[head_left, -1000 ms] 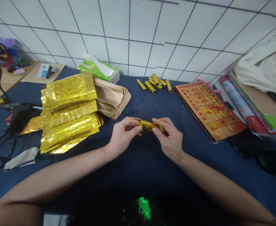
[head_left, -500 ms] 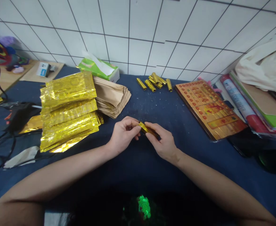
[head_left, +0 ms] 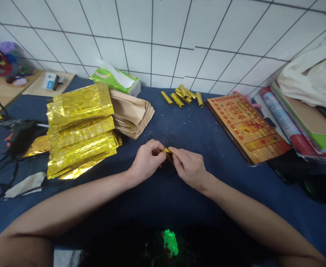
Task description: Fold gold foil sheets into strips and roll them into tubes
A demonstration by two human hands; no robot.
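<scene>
A small gold foil roll [head_left: 168, 155] is pinched between both hands near the middle of the blue table. My left hand [head_left: 149, 160] has its thumb and fingers closed on the roll's left end. My right hand [head_left: 190, 167] grips the other side, its fingers covering much of the roll. Several finished-looking gold rolls [head_left: 177, 100] lie by the wall beyond the hands. Left of my left hand is a layered stack of gold foil sheets [head_left: 81, 133], beside a pile of brown paper [head_left: 131, 113].
An orange-gold printed pack [head_left: 249, 128] lies at right, near a red-and-blue tube [head_left: 287, 122] and a white cloth bag [head_left: 313, 79]. A green tissue pack [head_left: 114, 79] stands by the wall. Black cables and a glue gun [head_left: 25, 135] are at left.
My right hand has shifted slightly left, closer to my left hand, and its fingers now cover more of the gold roll. Less of the roll shows.
</scene>
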